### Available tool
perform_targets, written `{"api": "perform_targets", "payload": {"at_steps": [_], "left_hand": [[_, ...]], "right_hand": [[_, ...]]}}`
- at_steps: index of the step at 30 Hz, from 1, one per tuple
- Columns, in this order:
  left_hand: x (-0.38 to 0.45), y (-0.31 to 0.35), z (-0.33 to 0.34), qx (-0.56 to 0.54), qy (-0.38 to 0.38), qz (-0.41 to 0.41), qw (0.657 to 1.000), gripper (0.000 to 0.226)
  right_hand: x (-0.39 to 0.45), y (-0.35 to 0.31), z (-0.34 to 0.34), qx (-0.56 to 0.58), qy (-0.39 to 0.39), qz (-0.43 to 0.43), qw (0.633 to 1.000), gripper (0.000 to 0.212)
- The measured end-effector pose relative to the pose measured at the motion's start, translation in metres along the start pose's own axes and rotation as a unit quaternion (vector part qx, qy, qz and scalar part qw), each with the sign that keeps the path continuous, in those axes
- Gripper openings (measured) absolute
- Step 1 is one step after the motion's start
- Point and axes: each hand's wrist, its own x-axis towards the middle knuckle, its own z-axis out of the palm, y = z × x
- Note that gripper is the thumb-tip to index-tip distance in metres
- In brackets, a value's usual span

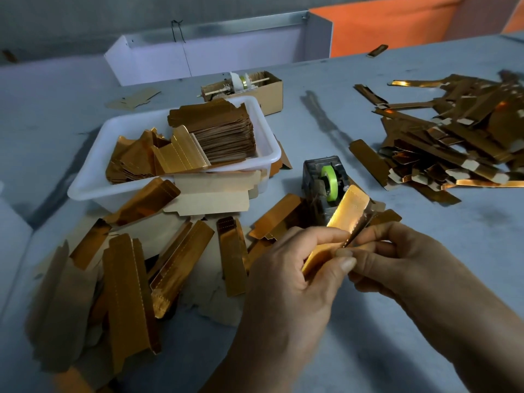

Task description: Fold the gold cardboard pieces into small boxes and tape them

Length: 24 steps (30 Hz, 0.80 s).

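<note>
The person holds one long, narrow piece of shiny gold cardboard (340,219) in the air in front of the body, just above the grey table top (425,279), so that both hands can work on it without the table being in the way. The left hand (295,273) has its fingers curled round the lower part of the piece, with the thumb lying across its front, probably to keep the folded sides together. The right hand (397,251) pinches the right edge of the same piece between the thumb and the fingers, most likely to press down a flap or a bit of tape there; whether tape is already on it cannot be told. The dark tape dispenser with a green roll (326,180) stands just behind the held piece, near enough for a quick reach. Flat gold pieces lie in a loose heap on the left (127,273), close to the left hand, as the supply. More of them are stacked in the white plastic tray (175,182) behind. The pile of gold pieces on the far right (459,137) seems to be the finished ones, set well apart from the unfolded supply.
</note>
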Motion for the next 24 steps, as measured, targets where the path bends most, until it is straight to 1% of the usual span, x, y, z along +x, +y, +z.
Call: {"api": "perform_targets", "payload": {"at_steps": [2,8,10,13,17,18,21,23,24], "left_hand": [[0.0,-0.004,0.0,-0.039,0.006,-0.029,0.999,0.016],[-0.004,-0.01,0.006,-0.128,0.016,-0.11,0.985,0.022],[-0.005,-0.009,0.006,-0.142,0.021,-0.113,0.983,0.021],[-0.006,-0.006,0.005,-0.183,0.029,-0.106,0.977,0.018],[-0.007,-0.006,0.005,-0.186,0.054,-0.116,0.974,0.032],[-0.007,-0.005,0.005,-0.189,0.055,-0.116,0.974,0.032],[-0.008,-0.004,0.0,-0.202,0.035,-0.117,0.972,0.022],[-0.009,-0.003,-0.003,-0.264,0.004,-0.155,0.952,0.021],[-0.009,-0.004,-0.004,-0.296,-0.015,-0.177,0.939,0.02]], "right_hand": [[0.0,0.002,0.002,0.007,-0.01,0.01,1.0,0.047],[-0.005,0.003,-0.001,0.005,-0.033,0.01,0.999,0.044],[-0.009,0.0,-0.002,-0.036,-0.036,-0.013,0.999,0.039],[-0.013,-0.007,-0.003,-0.111,-0.014,-0.051,0.992,0.032],[-0.018,-0.011,-0.001,-0.218,0.026,-0.107,0.97,0.037],[-0.019,-0.009,0.0,-0.242,0.041,-0.125,0.961,0.04],[-0.018,-0.001,-0.002,-0.297,0.076,-0.157,0.939,0.044],[-0.018,0.005,-0.005,-0.3,0.077,-0.168,0.936,0.04],[-0.018,0.005,-0.006,-0.269,0.07,-0.165,0.946,0.039]]}}
